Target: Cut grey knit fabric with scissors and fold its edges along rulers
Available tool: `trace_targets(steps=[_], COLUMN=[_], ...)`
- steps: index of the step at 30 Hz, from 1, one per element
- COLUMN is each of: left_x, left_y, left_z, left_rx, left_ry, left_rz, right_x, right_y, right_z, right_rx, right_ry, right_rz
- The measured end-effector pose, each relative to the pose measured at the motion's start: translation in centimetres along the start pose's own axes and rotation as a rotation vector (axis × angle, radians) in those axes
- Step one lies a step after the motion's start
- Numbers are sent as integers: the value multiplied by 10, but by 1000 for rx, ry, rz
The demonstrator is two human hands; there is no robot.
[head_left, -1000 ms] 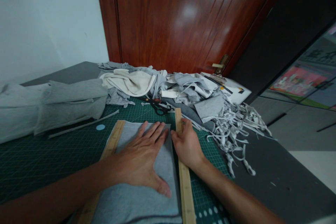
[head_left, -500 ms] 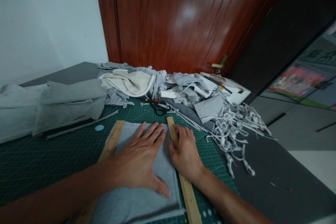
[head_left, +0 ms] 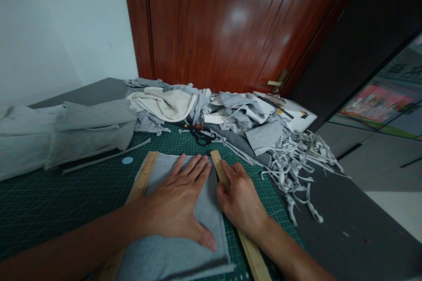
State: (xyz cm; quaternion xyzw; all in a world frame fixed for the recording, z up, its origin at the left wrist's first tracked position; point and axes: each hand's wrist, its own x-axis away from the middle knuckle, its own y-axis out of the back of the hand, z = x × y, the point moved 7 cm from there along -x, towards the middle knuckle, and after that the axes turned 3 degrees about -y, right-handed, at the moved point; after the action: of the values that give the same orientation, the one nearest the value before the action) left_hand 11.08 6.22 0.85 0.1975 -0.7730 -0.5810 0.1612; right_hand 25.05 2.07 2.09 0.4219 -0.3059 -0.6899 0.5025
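A piece of grey fabric (head_left: 158,254) lies flat on the green cutting mat (head_left: 184,140). My left hand (head_left: 181,199) rests on it with the fingers spread. Along the fabric's left edge lies one wooden ruler (head_left: 141,180), partly covered by my left forearm. A second wooden ruler (head_left: 252,254) is beside the fabric's right edge, angled away from it towards the near end. My right hand (head_left: 242,197) grips this right ruler near its far end, thumb on the left side and index finger stretched along it.
Black-handled scissors (head_left: 202,137) lie beyond the fabric. A heap of grey and white cloth scraps (head_left: 231,109) and tangled strips (head_left: 293,171) fills the back and right. Folded grey cloth (head_left: 92,131) lies at left, near a pale blue disc (head_left: 127,160). Behind stands a wooden door (head_left: 211,30).
The right ruler's near end has swung to the right, away from the fabric's edge, with my right hand still on it. My left hand stays spread on the fabric.
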Motion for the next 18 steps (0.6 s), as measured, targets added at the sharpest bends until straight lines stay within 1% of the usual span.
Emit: trace_targets(steps=[4, 6, 9, 13, 18], left_x=[0, 0, 0, 1, 0], left_y=[1, 1, 1, 5, 1], left_z=[-1, -1, -2, -4, 1], left_rx=[-12, -11, -6, 14, 5], left_ry=[8, 22, 28, -4, -2], left_rz=[6, 26, 43, -5, 1], right_x=[4, 2, -4, -11, -14], right_y=[-3, -3, -2, -3, -7], right_z=[7, 10, 14, 17, 18], right_rx=[226, 290, 315, 350, 409], right_ry=[-47, -59, -58, -59, -38], right_rz=[151, 183, 192, 190, 173])
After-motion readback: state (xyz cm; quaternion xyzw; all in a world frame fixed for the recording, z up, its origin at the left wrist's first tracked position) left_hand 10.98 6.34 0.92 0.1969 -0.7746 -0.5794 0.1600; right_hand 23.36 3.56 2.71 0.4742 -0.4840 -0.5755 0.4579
